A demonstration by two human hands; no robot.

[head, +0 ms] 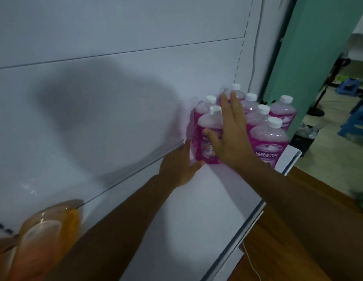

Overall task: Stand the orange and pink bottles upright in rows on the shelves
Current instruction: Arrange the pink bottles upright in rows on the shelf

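Several pink bottles [268, 140] with white caps stand upright in a tight cluster at the right end of the white shelf [196, 209]. My right hand [231, 136] lies flat against the cluster with straight fingers, its thumb on the label of the front left pink bottle [209, 126]. At that bottle's left side near the base, my left hand [179, 167] presses with fingers extended and the thumb by the bottle's foot. An orange bottle [46, 234], blurred, sits at the bottom left edge of the view.
The shelf's white back panel [95, 98] rises behind the bottles. A brown wooden surface [298, 230] runs below the shelf's front edge, with a thin white cable [251, 262] on it. Farther right are a green wall [298, 57], blue stools [348, 86] and a fan stand [316, 110].
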